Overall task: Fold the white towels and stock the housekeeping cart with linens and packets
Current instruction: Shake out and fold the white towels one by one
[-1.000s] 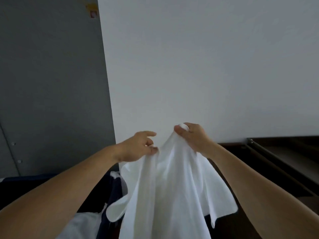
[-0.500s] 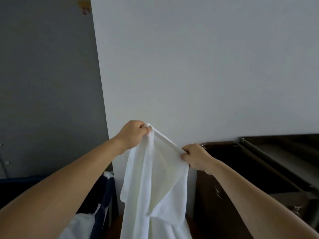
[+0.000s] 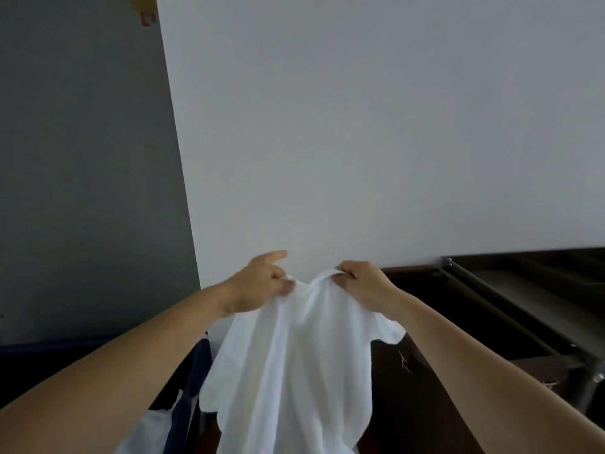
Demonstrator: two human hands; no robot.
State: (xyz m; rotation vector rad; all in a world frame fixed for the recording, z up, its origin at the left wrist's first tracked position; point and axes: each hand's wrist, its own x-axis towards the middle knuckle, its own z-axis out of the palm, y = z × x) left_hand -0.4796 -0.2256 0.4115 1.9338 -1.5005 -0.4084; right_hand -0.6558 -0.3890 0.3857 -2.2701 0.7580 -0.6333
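White towel (image 3: 294,371) hangs unfolded just left of the dark wooden unit (image 3: 422,278), my left hand (image 3: 258,286) and right hand (image 3: 363,283) pinching its top edge close together, so I judge folding barely begun and stocking all ahead.

both arms outstretched, left hand (image 3: 262,283) and right hand (image 3: 361,281) raised close together, each pinching the white towel's (image 3: 294,371) top edge, left forefinger extended
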